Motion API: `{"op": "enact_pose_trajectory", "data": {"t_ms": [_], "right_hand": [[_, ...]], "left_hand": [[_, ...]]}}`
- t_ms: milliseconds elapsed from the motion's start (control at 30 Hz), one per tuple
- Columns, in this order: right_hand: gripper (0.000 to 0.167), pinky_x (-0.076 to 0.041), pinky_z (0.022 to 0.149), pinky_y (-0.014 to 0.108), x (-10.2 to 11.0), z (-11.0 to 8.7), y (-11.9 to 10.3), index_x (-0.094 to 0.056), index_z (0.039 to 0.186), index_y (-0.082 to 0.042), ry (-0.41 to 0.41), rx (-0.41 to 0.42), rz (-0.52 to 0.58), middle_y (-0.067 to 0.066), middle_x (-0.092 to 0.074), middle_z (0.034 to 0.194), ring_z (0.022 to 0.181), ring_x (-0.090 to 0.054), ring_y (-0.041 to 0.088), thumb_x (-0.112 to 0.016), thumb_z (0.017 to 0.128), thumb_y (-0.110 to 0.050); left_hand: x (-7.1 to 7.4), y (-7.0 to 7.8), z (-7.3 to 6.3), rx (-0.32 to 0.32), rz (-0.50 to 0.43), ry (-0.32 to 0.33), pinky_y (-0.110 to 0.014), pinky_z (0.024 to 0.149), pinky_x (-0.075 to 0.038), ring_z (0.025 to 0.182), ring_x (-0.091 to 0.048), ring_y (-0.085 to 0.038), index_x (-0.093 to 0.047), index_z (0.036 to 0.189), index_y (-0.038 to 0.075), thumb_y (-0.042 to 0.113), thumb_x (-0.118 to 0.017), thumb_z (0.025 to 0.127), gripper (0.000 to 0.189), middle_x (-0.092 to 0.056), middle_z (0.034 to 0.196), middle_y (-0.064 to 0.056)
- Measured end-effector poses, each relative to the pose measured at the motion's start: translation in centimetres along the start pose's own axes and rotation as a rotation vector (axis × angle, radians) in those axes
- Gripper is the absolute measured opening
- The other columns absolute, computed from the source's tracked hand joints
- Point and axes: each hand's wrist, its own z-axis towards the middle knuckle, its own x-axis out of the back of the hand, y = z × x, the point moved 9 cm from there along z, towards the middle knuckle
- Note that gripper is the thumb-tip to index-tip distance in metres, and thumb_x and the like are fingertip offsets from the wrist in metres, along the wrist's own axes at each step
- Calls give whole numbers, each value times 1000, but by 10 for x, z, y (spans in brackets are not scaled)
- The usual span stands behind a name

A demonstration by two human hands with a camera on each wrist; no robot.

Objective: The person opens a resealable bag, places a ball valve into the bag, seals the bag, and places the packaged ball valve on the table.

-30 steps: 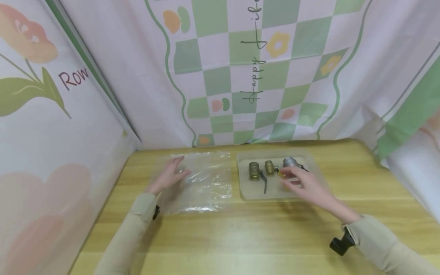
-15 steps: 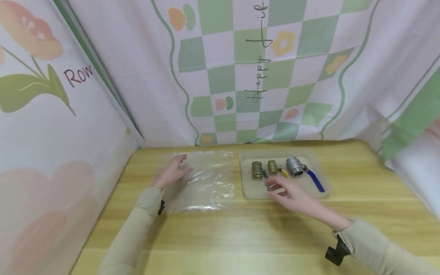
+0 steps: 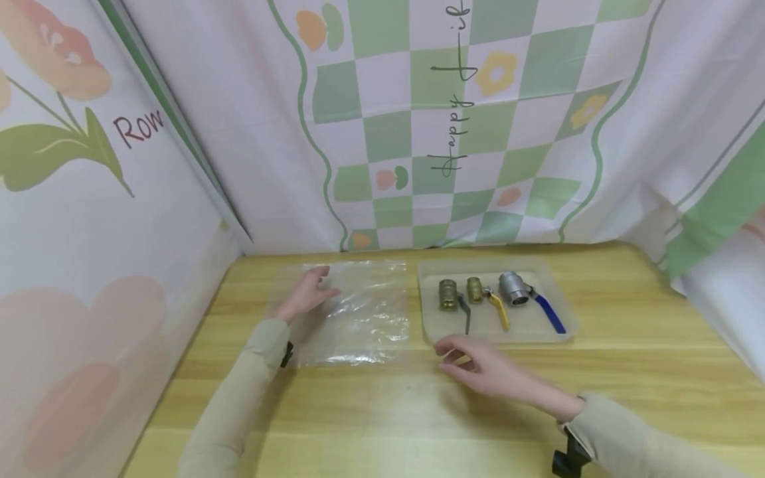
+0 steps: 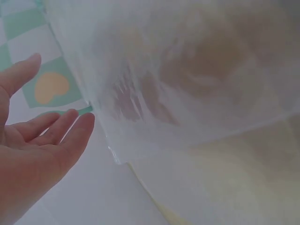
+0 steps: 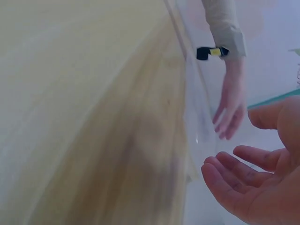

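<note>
My left hand (image 3: 306, 292), fingers relaxed and holding nothing, hovers over the left part of a clear plastic bag (image 3: 364, 318) lying flat. In the left wrist view the bag's edge (image 4: 117, 157) runs beside the fingertips. My right hand (image 3: 478, 365) is at the front left corner of a translucent tray (image 3: 496, 336), thumb and fingers apart with nothing between them. Three ball valves lie in the tray: a brass one (image 3: 447, 295) with a grey lever, a smaller brass one (image 3: 475, 290) with a yellow lever, and a silver one (image 3: 512, 288) with a blue lever.
Bag and tray lie side by side towards the back of a wooden table (image 3: 370, 411). A printed curtain (image 3: 382, 133) hangs right behind the table's back edge, and another floral curtain (image 3: 72, 265) stands along the left side.
My right hand has moved left and towards me, from over the silver valve to the tray's front left corner, uncovering the valves and levers. The left hand stays over the bag.
</note>
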Motion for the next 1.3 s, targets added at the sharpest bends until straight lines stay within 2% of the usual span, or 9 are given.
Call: {"op": "enact_pose_trajectory", "data": {"t_ms": [267,500,633,867,1067,1133,1167,1233,1300], "right_hand": [[43,-62,84,24,-21,7,-3,-57,123,9,-64,-57,44,24,-66,117,101,-68,31,-61,97,-25],[49,-62,88,42,-30,15,-6,-53,126,13,-67,-86,37,28,-65,119,103,-68,36,-61,97,-26],[52,-59,91,48,-37,19,-5,-52,128,14,-66,-119,27,29,-63,121,105,-67,38,-61,96,-27],[57,-57,95,52,-47,22,-2,-47,131,17,-60,-189,64,33,-60,124,109,-64,42,-62,95,-25],[60,-53,100,56,-50,23,1,-44,135,17,-51,-274,95,35,-57,128,114,-61,45,-62,95,-24],[59,-53,101,57,-50,24,2,-44,135,17,-46,-299,111,35,-56,129,115,-61,45,-62,95,-23],[58,-53,101,56,-50,24,2,-45,134,17,-42,-307,112,35,-57,129,115,-61,45,-62,95,-22],[58,-53,100,56,-51,26,3,-45,134,17,-40,-311,117,35,-57,128,114,-61,45,-62,95,-22],[57,-54,99,56,-52,28,4,-46,133,18,-33,-312,121,35,-59,126,113,-62,45,-63,94,-20]], "left_hand": [[2,-4,4,23,15,13,-58,111,-45,130,-49,-49,-35,144,-14,19,-67,93,69,-45,144,-36],[5,-1,10,57,50,32,-55,110,-47,126,-53,-47,-39,141,-15,18,-67,93,65,-50,140,-35],[5,-2,15,79,43,44,-55,108,-48,124,-55,-47,-41,139,-16,16,-66,93,62,-52,137,-35],[6,-11,20,193,-41,36,-54,111,-47,129,-52,-45,-39,142,-12,17,-64,95,60,-50,141,-32],[8,-16,27,265,-54,42,-51,110,-48,127,-54,-44,-42,141,-11,17,-65,93,60,-54,138,-31],[9,-18,30,264,-47,56,-48,108,-51,122,-58,-41,-45,138,-12,16,-66,91,58,-57,133,-30],[9,-18,32,260,-40,69,-46,103,-54,115,-61,-39,-48,135,-13,15,-66,90,56,-61,126,-29],[10,-20,34,262,-45,83,-38,86,-59,93,-65,-31,-57,119,-14,12,-67,88,41,-67,103,-23],[9,-22,36,272,-41,94,-31,68,-56,72,-58,-21,-61,99,-10,10,-67,87,24,-62,80,-12]]}}
